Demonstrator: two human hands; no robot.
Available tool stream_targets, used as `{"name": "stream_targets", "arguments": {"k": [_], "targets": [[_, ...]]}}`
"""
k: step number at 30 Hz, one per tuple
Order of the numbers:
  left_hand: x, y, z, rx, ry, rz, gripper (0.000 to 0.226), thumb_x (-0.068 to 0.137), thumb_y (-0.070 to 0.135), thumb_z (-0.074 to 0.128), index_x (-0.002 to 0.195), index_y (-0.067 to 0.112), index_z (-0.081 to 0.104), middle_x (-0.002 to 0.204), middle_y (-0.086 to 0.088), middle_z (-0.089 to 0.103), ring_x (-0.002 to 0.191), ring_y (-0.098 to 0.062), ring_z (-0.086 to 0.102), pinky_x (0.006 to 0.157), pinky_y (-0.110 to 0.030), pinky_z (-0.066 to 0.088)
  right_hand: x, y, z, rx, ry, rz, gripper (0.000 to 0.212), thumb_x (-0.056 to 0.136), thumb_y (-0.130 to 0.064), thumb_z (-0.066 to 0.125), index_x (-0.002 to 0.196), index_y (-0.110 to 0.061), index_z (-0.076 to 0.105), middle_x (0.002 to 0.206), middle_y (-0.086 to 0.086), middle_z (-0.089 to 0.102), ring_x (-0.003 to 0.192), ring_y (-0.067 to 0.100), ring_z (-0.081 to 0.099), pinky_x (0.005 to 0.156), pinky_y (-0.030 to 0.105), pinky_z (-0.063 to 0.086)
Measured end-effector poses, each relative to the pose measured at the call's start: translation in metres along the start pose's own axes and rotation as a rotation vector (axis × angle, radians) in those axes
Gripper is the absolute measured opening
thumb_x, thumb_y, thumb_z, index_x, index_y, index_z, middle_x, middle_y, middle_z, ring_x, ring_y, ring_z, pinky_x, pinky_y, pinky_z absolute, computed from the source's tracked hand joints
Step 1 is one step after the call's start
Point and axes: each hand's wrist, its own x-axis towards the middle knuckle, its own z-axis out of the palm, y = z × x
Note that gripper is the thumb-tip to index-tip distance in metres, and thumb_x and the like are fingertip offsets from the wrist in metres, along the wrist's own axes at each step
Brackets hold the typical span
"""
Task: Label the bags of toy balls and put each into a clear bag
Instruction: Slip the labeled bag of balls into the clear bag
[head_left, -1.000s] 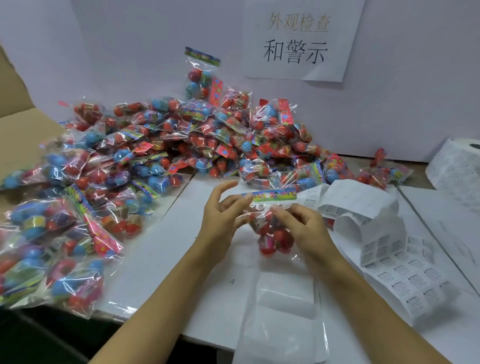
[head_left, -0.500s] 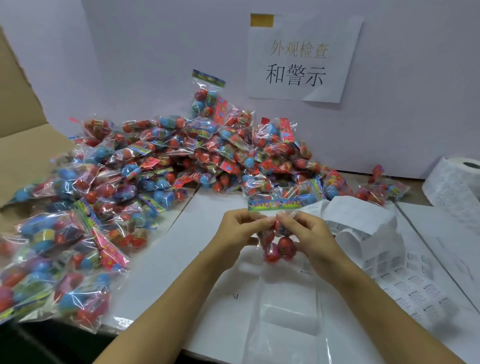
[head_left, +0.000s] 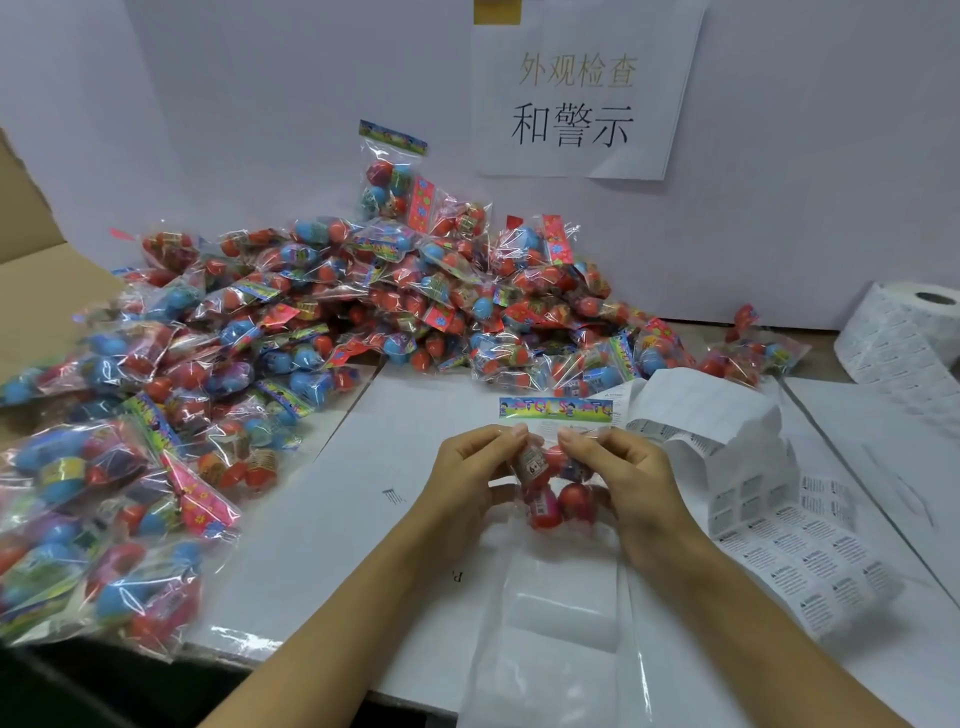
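Note:
Both hands hold one bag of toy balls (head_left: 556, 499) upright above the table, its colourful header card at the top and red balls at the bottom. My left hand (head_left: 470, 475) pinches the bag's left side near the top. My right hand (head_left: 623, 478) pinches its right side, fingers curled round it. Below the bag lies a stack of clear bags (head_left: 561, 613). A strip of white warning labels (head_left: 769, 535) trails to the right of my right hand.
A big heap of toy ball bags (head_left: 322, 312) covers the table's back and left. A label roll (head_left: 904, 332) stands at the far right. A paper sign (head_left: 582, 93) hangs on the white wall. A cardboard flap (head_left: 31, 275) sits at the left.
My left hand's fingers, spread a second ago, have closed onto the bag. The bag now hangs upright between both hands. The camera has tilted slightly downward.

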Motion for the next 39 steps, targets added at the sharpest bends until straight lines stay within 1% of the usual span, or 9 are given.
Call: {"name": "stream_targets", "arguments": {"k": [4, 6, 8, 11, 15, 19, 23, 36, 39], "targets": [[-0.001, 0.0, -0.001, 0.005, -0.043, -0.019, 0.025, 0.089, 0.042, 0.075, 0.095, 0.018, 0.078, 0.093, -0.004, 0.075, 0.091, -0.02, 0.073, 0.073, -0.031, 0.06, 0.0, 0.001, 0.0, 0.035, 0.048, -0.008, 0.034, 0.063, -0.038, 0.086, 0.073, -0.008, 0.073, 0.085, 0.022, 0.074, 0.083, 0.043, 0.073, 0.075, 0.056, 0.062], [-0.001, -0.002, -0.003, 0.064, -0.094, -0.01, 0.038, 0.078, 0.045, 0.082, 0.108, 0.023, 0.074, 0.103, -0.002, 0.076, 0.098, -0.023, 0.074, 0.075, -0.032, 0.059, 0.0, 0.001, -0.001, 0.033, 0.071, -0.047, 0.037, 0.063, -0.039, 0.086, 0.074, -0.007, 0.073, 0.084, 0.023, 0.073, 0.081, 0.042, 0.073, 0.077, 0.055, 0.061], [-0.001, -0.006, -0.005, 0.101, -0.167, 0.009, 0.044, 0.074, 0.032, 0.087, 0.114, 0.025, 0.07, 0.111, -0.008, 0.075, 0.102, -0.028, 0.074, 0.078, -0.037, 0.06, 0.0, 0.0, -0.001, 0.062, 0.075, -0.064, 0.034, 0.062, -0.041, 0.086, 0.071, -0.01, 0.075, 0.08, 0.021, 0.073, 0.074, 0.037, 0.073, 0.074, 0.051, 0.061], [-0.002, -0.009, -0.002, 0.098, -0.256, 0.057, 0.041, 0.078, 0.006, 0.085, 0.116, 0.01, 0.068, 0.106, -0.015, 0.075, 0.098, -0.027, 0.073, 0.081, -0.037, 0.06, 0.0, 0.0, -0.002, 0.09, 0.068, -0.057, 0.035, 0.064, -0.042, 0.086, 0.071, -0.01, 0.075, 0.08, 0.021, 0.074, 0.075, 0.038, 0.073, 0.07, 0.05, 0.062], [-0.002, -0.007, -0.003, 0.088, -0.224, 0.089, 0.037, 0.082, -0.007, 0.079, 0.117, -0.001, 0.066, 0.099, -0.016, 0.075, 0.093, -0.026, 0.074, 0.077, -0.032, 0.06, -0.001, -0.003, -0.001, 0.085, 0.016, -0.018, 0.044, 0.067, -0.049, 0.086, 0.083, -0.01, 0.076, 0.086, 0.02, 0.073, 0.074, 0.03, 0.072, 0.059, 0.037, 0.058], [-0.001, -0.002, -0.005, 0.029, -0.112, 0.086, 0.039, 0.081, 0.005, 0.083, 0.116, 0.005, 0.066, 0.107, -0.026, 0.073, 0.097, -0.037, 0.074, 0.08, -0.04, 0.061, -0.002, -0.005, 0.0, 0.038, -0.063, -0.025, 0.038, 0.067, -0.047, 0.083, 0.093, -0.019, 0.08, 0.09, 0.009, 0.077, 0.077, 0.021, 0.073, 0.059, 0.031, 0.058], [0.002, 0.002, -0.007, -0.052, 0.001, 0.069, 0.031, 0.085, 0.026, 0.082, 0.111, 0.01, 0.075, 0.107, -0.018, 0.076, 0.098, -0.038, 0.075, 0.075, -0.04, 0.063, -0.002, -0.005, 0.0, 0.055, -0.022, -0.051, 0.027, 0.068, -0.033, 0.081, 0.091, -0.019, 0.08, 0.088, 0.009, 0.077, 0.08, 0.022, 0.075, 0.063, 0.026, 0.058], [0.003, 0.002, -0.009, -0.034, 0.02, 0.083, 0.032, 0.083, 0.031, 0.079, 0.109, 0.013, 0.079, 0.109, -0.014, 0.077, 0.1, -0.034, 0.075, 0.075, -0.039, 0.063, 0.002, 0.0, -0.002, 0.076, -0.005, -0.047, 0.034, 0.068, -0.037, 0.082, 0.097, -0.019, 0.08, 0.093, 0.009, 0.077, 0.086, 0.025, 0.075, 0.065, 0.028, 0.058], [0.004, 0.0, -0.01, -0.039, 0.024, 0.099, 0.028, 0.085, 0.025, 0.081, 0.11, 0.011, 0.078, 0.109, -0.017, 0.076, 0.099, -0.037, 0.075, 0.075, -0.039, 0.064, 0.001, 0.002, -0.002, 0.013, 0.079, -0.077, 0.042, 0.069, -0.035, 0.084, 0.105, -0.017, 0.073, 0.094, 0.004, 0.076, 0.087, 0.017, 0.074, 0.066, 0.022, 0.057]]}}
